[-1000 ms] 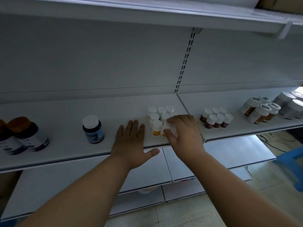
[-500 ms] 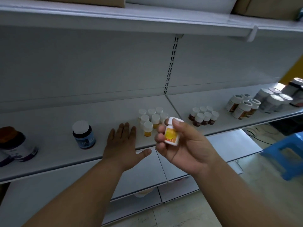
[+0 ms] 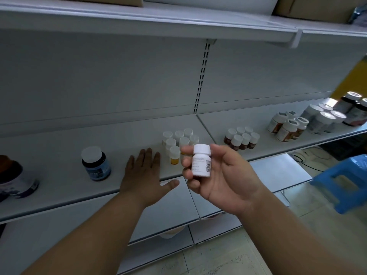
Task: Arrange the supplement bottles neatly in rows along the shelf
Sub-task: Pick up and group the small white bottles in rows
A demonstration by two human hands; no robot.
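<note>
My right hand [image 3: 224,175] holds a small white-capped bottle [image 3: 201,162] upright in front of the shelf, its white label with a barcode turned toward me. Behind it on the white shelf [image 3: 59,187] stands a cluster of several matching small bottles with yellow labels [image 3: 177,141]. My left hand [image 3: 145,173] lies flat on the shelf, palm down, fingers spread, just left of that cluster and holding nothing.
A blue-labelled dark jar [image 3: 96,163] stands left of my left hand, and larger dark jars [image 3: 14,179] sit at the far left. Right of the shelf joint are small brown bottles [image 3: 241,138], bigger white bottles [image 3: 288,126] and grey jars [image 3: 325,118]. A blue stool [image 3: 345,181] is on the floor.
My right hand picked one small bottle out of the cluster, lifted it off the shelf toward me and turned it from its yellow label side to the barcode side. My left hand stayed flat.
</note>
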